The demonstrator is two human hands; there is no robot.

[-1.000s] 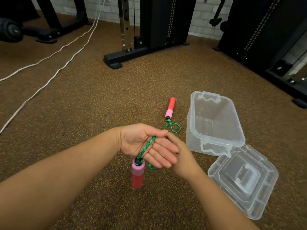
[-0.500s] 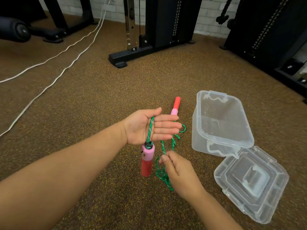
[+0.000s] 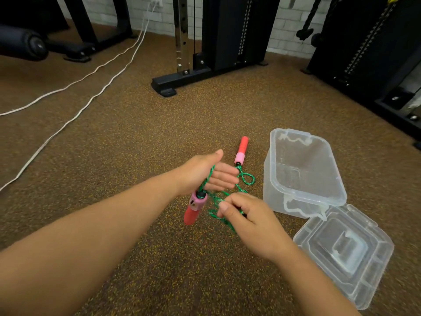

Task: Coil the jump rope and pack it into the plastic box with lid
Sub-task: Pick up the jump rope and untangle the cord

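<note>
Leftmost, two white cables (image 3: pixel 75 96) trail across the speckled brown floor (image 3: pixel 136 133) toward the wall, with black gym frames (image 3: pixel 218 42) standing behind. Nearer the centre, my left hand (image 3: pixel 205 176) is held palm up with its fingers spread nearly flat and the thumb raised; the green cord of the jump rope (image 3: pixel 230 201) is draped across this palm, not clenched, and one red-and-pink handle (image 3: pixel 194 208) hangs from it just below the heel of the hand. Just right of that, my right hand (image 3: pixel 246 222) is curled, thumb and fingertips pinched on a bunch of the green cord, which is blurred here. Beyond both hands, the second handle (image 3: pixel 241 151) lies on the floor, a small loop of cord beside it. Farther right, the clear plastic box (image 3: pixel 305 176) stands open and empty of rope, and its lid (image 3: pixel 344 254) lies on the floor, touching the box's near corner.
</note>
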